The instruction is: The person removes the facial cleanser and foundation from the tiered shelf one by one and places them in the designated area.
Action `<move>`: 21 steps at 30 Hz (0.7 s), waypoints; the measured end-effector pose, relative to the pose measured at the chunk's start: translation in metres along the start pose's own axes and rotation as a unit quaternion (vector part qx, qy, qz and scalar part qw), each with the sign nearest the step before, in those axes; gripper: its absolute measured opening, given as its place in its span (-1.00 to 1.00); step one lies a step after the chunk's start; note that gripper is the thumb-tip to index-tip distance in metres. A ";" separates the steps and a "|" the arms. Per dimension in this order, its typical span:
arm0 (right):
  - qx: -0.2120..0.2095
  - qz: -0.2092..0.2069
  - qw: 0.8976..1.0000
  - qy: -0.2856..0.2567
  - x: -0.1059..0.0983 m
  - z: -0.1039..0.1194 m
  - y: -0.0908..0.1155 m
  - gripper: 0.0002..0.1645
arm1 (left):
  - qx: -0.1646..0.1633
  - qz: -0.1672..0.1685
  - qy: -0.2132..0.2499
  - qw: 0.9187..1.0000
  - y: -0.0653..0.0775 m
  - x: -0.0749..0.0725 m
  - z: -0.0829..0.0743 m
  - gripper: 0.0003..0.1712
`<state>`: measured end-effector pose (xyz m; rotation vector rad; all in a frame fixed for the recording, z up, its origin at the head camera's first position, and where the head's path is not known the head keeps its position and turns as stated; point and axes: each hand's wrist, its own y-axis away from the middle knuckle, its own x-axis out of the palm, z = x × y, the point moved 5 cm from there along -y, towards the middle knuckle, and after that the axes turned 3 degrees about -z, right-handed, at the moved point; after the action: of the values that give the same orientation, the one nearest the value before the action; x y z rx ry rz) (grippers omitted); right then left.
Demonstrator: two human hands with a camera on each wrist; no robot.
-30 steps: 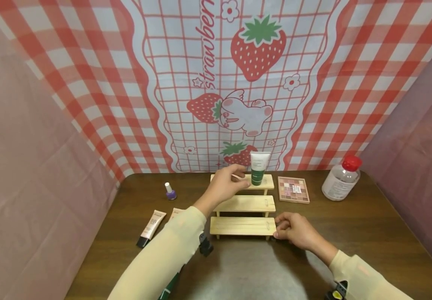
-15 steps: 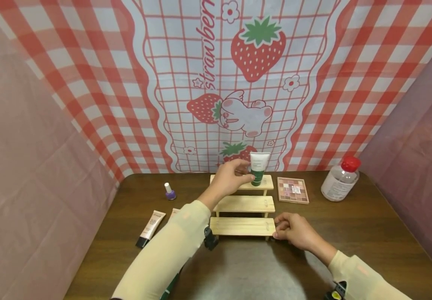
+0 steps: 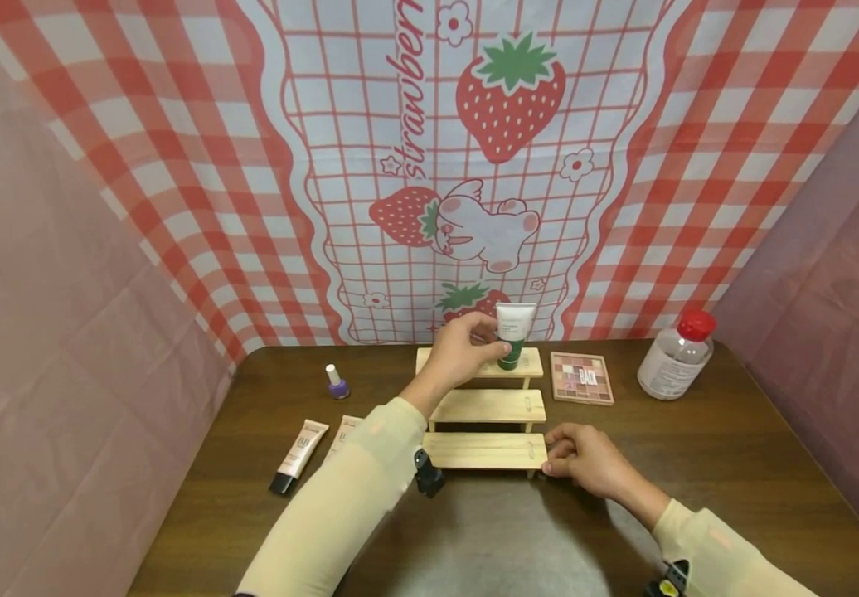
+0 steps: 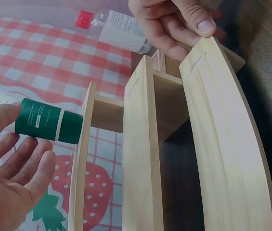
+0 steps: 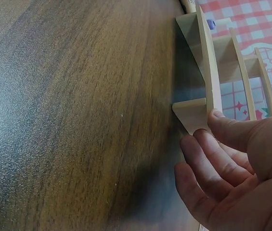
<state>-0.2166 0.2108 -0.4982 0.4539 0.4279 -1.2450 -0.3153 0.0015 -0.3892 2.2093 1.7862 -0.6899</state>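
Observation:
A green-and-white squeeze tube [image 3: 516, 322] stands upright, cap down, on the top step of a three-tier wooden display stand [image 3: 483, 450]. My left hand [image 3: 458, 350] holds the tube from its left side; in the left wrist view the thumb lies on the tube [image 4: 42, 119] and the other fingers sit loosely below it. At the right end of the lowest step, my right hand [image 3: 588, 460] grips the stand. The right wrist view has its thumb on the step's edge, with the fingers [image 5: 213, 161] curled beneath.
Right of the stand lie an eyeshadow palette [image 3: 582, 378] and a clear bottle with a red cap [image 3: 677, 356]. On the left are a purple nail polish bottle [image 3: 337, 383] and two beige BB cream tubes, one [image 3: 299, 456] whole in view, another [image 3: 345, 431] partly behind the left sleeve.
My left hand has moved slightly right, from beside the squeeze tube to a hold on it. The tube stays in place on the top step. My right hand keeps its grip on the stand.

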 end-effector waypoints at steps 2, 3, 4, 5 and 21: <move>0.000 0.001 1.000 -0.002 0.000 0.000 0.000 -0.56 | 0.001 -0.003 -0.002 1.000 -0.001 0.000 0.000 -0.54; 0.001 0.001 1.000 -0.003 0.000 0.000 0.000 -0.56 | 0.003 -0.004 -0.003 1.000 -0.001 0.001 -0.001 -0.55; 0.002 0.001 1.000 -0.004 0.000 0.000 0.000 -0.56 | 0.004 -0.005 -0.004 1.000 -0.001 0.001 -0.001 -0.56; 0.002 0.001 1.000 -0.004 0.000 0.000 0.000 -0.56 | 0.004 -0.006 -0.004 1.000 -0.002 0.001 -0.001 -0.57; 0.009 0.001 1.000 -0.004 -0.001 -0.001 0.000 -0.54 | -0.003 -0.013 0.004 1.000 -0.007 0.003 -0.001 -0.66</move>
<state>-0.2169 0.2119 -0.4990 0.4651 0.4093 -1.2487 -0.3216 0.0062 -0.3886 2.1917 1.8199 -0.6818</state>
